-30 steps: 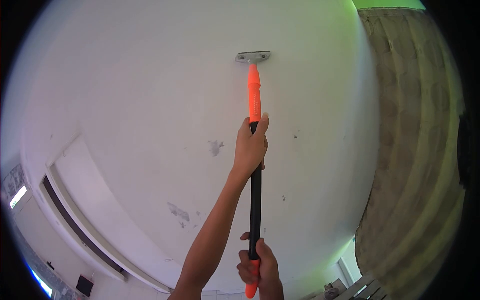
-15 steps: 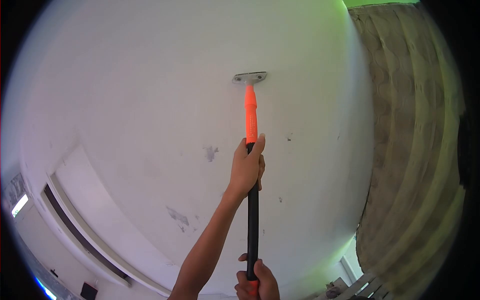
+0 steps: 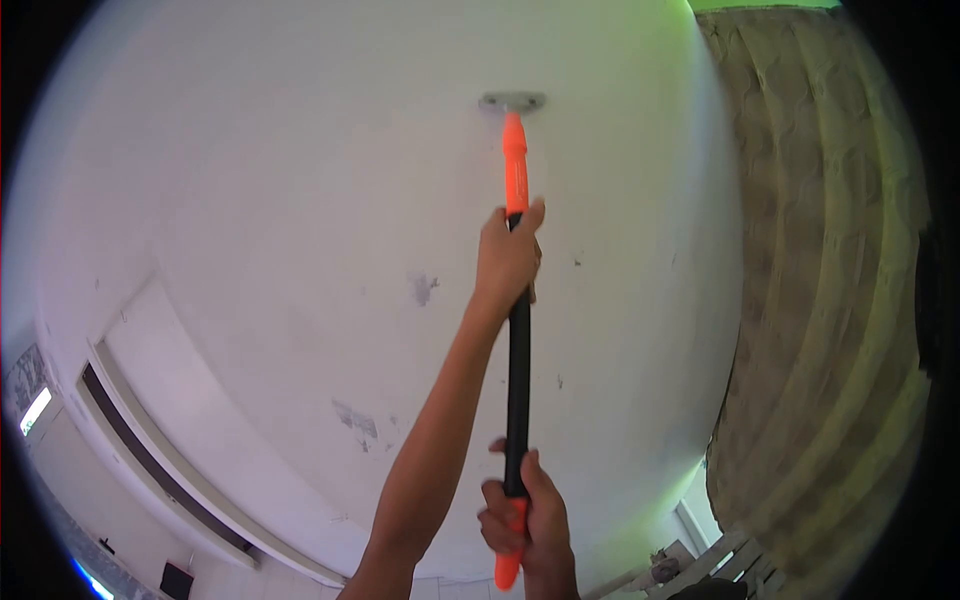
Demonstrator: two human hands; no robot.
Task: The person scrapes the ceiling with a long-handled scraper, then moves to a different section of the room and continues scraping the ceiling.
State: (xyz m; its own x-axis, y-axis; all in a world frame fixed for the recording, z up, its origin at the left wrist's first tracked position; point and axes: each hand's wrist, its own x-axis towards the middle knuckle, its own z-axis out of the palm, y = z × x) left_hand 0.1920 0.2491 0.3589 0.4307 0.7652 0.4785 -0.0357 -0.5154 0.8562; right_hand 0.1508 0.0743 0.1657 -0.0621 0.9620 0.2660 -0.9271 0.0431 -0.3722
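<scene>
Head view: my left hand (image 3: 508,262) is wrapped shut on the scraper (image 3: 517,380) shaft, my right hand (image 3: 527,517) on its lower end. The long axis runs 6 to 12 o'clock, and the blade (image 3: 512,102) lies at 12 on the white surface (image 3: 300,200), nearer the left hand.

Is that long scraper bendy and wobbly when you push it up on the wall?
Probably stiff: the scraper runs straight from the right hand to its blade on the wall. Likely awkward to steady one-handed, since both hands grip it, the left hand high up. Its black sleeve looks grippy, not slippery.
</scene>
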